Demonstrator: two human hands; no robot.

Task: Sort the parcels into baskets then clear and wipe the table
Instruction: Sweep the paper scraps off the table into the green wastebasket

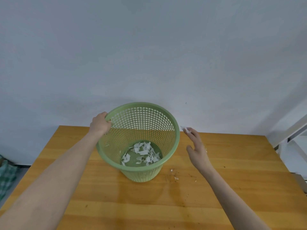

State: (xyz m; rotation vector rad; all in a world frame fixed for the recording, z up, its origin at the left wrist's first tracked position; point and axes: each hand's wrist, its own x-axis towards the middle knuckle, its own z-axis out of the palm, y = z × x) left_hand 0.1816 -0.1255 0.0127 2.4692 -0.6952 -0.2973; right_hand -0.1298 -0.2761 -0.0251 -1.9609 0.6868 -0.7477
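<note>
Wooden table [216, 188]: orange-brown planked top, grain running crosswise, small dark specks on the surface. Wall [149, 47] directly behind the table: plain, pale grey-white, with one small dark mark [185, 103] a little above the table's far edge. Floor [25, 170] left of the table: grey, only a narrow strip visible. White frame [294, 130] right of the table, against the wall, with a slanted bar uppermost. Lighting even and soft; only faint shadows on the table.

Plain indoor room of unclear kind, bare pale wall [149, 47], wooden desk [232, 163] pushed against it, checked cloth [5, 175] at left
</note>
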